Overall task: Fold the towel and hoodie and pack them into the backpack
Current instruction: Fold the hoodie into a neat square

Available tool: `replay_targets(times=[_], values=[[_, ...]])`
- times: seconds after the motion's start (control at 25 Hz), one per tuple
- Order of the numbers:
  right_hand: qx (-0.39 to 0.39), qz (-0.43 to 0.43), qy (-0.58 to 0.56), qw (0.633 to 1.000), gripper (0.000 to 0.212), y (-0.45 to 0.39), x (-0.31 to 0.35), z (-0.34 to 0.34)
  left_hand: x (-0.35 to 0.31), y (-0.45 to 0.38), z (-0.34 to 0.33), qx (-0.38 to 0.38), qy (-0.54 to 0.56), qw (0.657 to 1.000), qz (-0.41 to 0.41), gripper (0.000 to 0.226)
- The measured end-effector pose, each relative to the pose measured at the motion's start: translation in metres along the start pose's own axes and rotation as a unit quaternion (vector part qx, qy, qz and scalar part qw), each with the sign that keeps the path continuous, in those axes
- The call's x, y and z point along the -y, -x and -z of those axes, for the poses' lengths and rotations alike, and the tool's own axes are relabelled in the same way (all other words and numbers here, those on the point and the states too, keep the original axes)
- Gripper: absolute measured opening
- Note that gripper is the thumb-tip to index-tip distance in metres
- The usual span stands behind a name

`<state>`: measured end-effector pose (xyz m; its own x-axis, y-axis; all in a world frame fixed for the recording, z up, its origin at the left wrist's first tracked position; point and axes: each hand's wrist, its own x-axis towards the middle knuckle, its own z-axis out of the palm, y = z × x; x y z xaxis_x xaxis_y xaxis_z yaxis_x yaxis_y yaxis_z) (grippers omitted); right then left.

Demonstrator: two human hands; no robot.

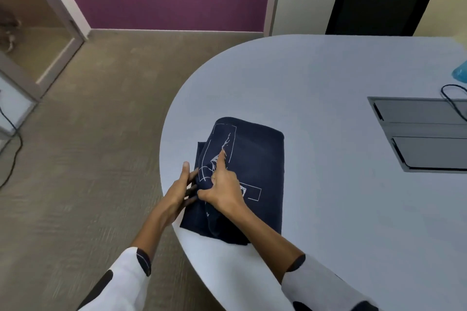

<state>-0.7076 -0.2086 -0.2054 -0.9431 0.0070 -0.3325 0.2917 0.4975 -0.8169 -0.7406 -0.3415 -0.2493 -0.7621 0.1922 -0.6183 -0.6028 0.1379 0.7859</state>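
Here both hands on folded hoodie: left hand spread, right hand pinching fold; table hatch well apart

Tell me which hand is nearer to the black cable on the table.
Right. The right hand rests on the navy garment, on the side toward the black cable; the left hand is at the garment's far edge.
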Motion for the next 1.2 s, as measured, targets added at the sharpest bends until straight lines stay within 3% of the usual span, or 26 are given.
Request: replay_targets(times=[0.16, 0.36, 0.48, 0.56, 0.64, 0.72, 0.88, 0.92, 1.04, 1.08, 1.12, 1.2], values=[[0.024, 0.005, 0.053, 0.998, 0.113, -0.008, -0.002, -0.026, -0.008, 0.002, 0.005, 0.001, -0.044, 0.999, -0.01, 0.044], [0.078, 0.028, 0.035, 0.996, 0.106, -0.005, -0.013, -0.035, -0.006, -0.008, 0.006, -0.11, -0.187, 0.975, -0.038, 0.034], [-0.031, 0.122, 0.065, 0.99, 0.063, -0.004, -0.031, -0.014, -0.007, -0.009, -0.014, -0.179, -0.297, 0.938, -0.023, 0.031], [-0.135, 0.205, 0.177, 0.953, 0.049, -0.006, -0.052, -0.001, -0.007, 0.0, -0.031, -0.232, -0.374, 0.897, -0.032, 0.036], [-0.158, 0.239, 0.295, 0.912, 0.061, -0.01, -0.067, 0.006, 0.0, 0.008, -0.04, -0.265, -0.407, 0.871, -0.069, 0.036], [-0.142, 0.217, 0.372, 0.891, 0.079, -0.02, -0.071, 0.014, 0.011, 0.014, -0.037, -0.257, -0.418, 0.863, -0.118, 0.038], [-0.127, 0.114, 0.404, 0.899, 0.101, -0.044, -0.072, 0.028, 0.031, 0.007, -0.013, -0.168, -0.369, 0.899, -0.163, 0.059], [-0.114, 0.103, 0.412, 0.898, 0.102, -0.048, -0.074, 0.028, 0.031, 0.005, -0.011, -0.161, -0.395, 0.888, -0.173, 0.064], [-0.087, 0.108, 0.434, 0.89, 0.102, -0.049, -0.078, 0.027, 0.034, 0.0, -0.011, -0.206, -0.546, 0.76, -0.286, 0.06], [-0.085, 0.114, 0.436, 0.888, 0.102, -0.049, -0.079, 0.027, 0.029, -0.004, -0.012, -0.207, -0.557, 0.742, -0.31, 0.056], [-0.085, 0.12, 0.436, 0.888, 0.101, -0.049, -0.08, 0.027, 0.021, -0.007, -0.014, -0.205, -0.532, 0.757, -0.319, 0.051], [-0.088, 0.132, 0.43, 0.889, 0.101, -0.048, -0.081, 0.028, -0.003, -0.014, -0.021, -0.208, -0.388, 0.856, -0.271, 0.043]])
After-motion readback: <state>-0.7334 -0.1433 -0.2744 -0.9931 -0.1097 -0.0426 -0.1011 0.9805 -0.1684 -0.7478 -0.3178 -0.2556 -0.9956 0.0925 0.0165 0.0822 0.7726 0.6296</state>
